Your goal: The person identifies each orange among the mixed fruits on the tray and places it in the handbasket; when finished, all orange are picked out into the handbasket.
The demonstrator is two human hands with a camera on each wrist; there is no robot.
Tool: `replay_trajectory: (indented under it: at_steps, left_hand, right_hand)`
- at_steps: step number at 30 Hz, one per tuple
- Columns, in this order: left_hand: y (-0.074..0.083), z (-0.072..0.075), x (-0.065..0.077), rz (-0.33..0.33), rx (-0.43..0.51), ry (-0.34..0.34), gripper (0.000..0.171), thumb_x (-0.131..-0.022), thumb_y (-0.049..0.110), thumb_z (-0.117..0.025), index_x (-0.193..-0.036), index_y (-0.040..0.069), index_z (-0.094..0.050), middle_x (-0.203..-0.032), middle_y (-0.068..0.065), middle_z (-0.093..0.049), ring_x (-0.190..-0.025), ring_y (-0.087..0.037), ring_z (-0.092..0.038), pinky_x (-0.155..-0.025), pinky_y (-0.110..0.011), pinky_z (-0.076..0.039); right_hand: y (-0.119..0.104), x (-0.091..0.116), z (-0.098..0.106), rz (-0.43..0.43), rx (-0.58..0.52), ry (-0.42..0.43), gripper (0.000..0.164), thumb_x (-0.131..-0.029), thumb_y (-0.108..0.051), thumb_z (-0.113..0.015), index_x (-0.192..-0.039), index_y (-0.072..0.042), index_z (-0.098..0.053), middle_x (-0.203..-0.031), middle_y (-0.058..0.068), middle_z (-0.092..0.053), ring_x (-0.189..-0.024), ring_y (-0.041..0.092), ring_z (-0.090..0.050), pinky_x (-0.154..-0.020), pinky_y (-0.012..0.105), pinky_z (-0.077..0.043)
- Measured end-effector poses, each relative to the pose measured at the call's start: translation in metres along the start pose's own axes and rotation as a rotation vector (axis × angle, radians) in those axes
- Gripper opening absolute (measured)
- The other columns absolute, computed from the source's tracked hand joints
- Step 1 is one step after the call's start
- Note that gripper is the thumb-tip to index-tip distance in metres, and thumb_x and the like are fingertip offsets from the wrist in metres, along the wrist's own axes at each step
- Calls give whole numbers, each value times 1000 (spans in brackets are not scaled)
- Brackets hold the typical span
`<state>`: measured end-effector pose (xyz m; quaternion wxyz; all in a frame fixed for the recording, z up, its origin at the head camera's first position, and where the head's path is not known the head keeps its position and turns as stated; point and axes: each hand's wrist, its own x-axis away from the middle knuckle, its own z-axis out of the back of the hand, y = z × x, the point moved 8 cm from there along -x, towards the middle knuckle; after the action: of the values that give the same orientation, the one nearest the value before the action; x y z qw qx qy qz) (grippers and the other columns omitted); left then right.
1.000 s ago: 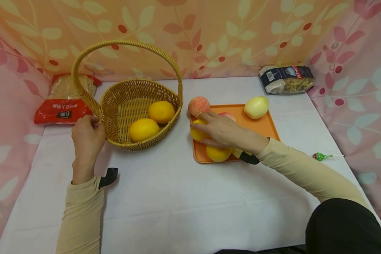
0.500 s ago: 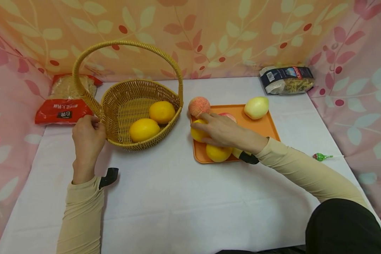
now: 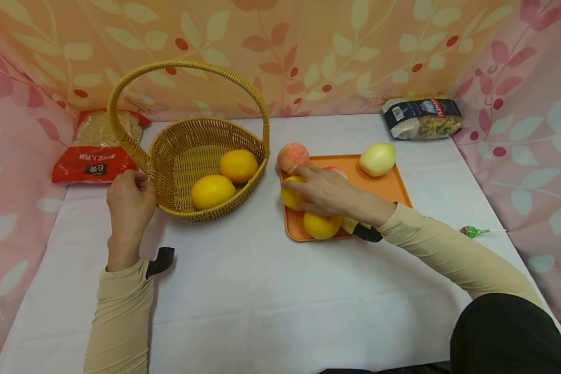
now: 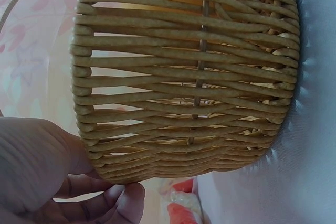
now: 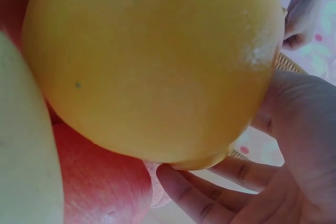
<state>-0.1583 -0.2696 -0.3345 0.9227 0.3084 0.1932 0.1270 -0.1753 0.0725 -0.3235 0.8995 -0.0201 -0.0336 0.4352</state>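
Note:
My left hand (image 3: 131,205) pinches the left rim of a wicker basket (image 3: 182,163). In the left wrist view, thumb and fingers meet at the edge of the basket's woven side (image 4: 157,22). Two lemons (image 3: 212,191) lie inside it. Over the orange tray (image 3: 383,189), my right hand (image 3: 329,193) grips another lemon (image 3: 290,197) at the tray's left side, partly covering it. Another yellow fruit (image 3: 321,226) sits just below that hand and fills much of the right wrist view. A red fruit (image 3: 337,171) shows behind the hand, and a rough pinkish-orange fruit (image 3: 293,157) touches the tray's far left corner.
A pale yellow fruit (image 3: 377,159) lies at the tray's far right. A pasta bag (image 3: 423,118) stands at the back right, a red food bag (image 3: 91,161) behind the left hand. A green-wrapped lollipop (image 3: 470,230) lies near the table's right edge.

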Motion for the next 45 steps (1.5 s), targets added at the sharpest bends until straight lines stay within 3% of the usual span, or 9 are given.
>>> replay_trajectory:
  at_steps: [7,14,23,29,33,37,45]
  left_hand:
    - [-1,0,0,4,-1,1,29,-90,6,-49,-103,-16,-63,-95,-32,-61,-88,-45,-56,-75,-44,-40]
    - [1,1,1,-10,3,17,29,-90,6,-49,-102,-16,-64,-94,-32,-61,-87,-45,-56,-74,-46,-40]
    - [0,-1,-1,1,-3,-6,30,-91,6,-48,-104,-16,-63,-95,-31,-61,-88,-44,-56,-74,-44,-40]
    - [0,-1,-1,5,-3,-11,30,-90,6,-48,-104,-16,-63,-95,-31,-61,-88,-44,-56,-74,-43,-40]
    - [0,-2,-2,13,-1,-21,30,-91,7,-48,-105,-15,-63,-96,-30,-61,-88,-43,-56,-73,-40,-40]
    - [0,-3,-2,18,0,-24,30,-91,7,-48,-105,-15,-64,-96,-30,-62,-88,-42,-57,-72,-38,-39]
    - [-1,-1,-1,1,-1,7,30,-90,7,-48,-102,-16,-64,-94,-31,-62,-88,-45,-57,-75,-47,-40]
  right_hand:
    - [0,2,6,-6,-27,27,48,-88,-34,-71,-132,-23,-55,-126,13,-53,-100,30,-59,-68,42,-56]
    - [-1,4,24,10,-84,72,50,-89,-32,-70,-133,-20,-53,-123,16,-52,-84,28,-59,-69,39,-54]
    - [-2,4,45,28,-85,160,54,-87,-33,-72,-136,-21,-52,-130,15,-53,-99,32,-60,-81,42,-55]
    - [-8,-1,57,83,-108,260,52,-87,-32,-72,-134,-19,-54,-131,15,-54,-97,31,-60,-81,42,-54]
    - [-10,-6,64,71,-120,276,51,-88,-29,-71,-135,-19,-53,-131,15,-53,-97,30,-59,-77,42,-54]
    - [-14,-15,70,77,-125,287,50,-89,-31,-69,-136,-19,-52,-134,14,-51,-104,29,-58,-84,42,-54]
    - [-33,-44,78,88,-140,308,50,-90,-34,-68,-136,-19,-52,-138,14,-49,-109,28,-57,-82,41,-55]
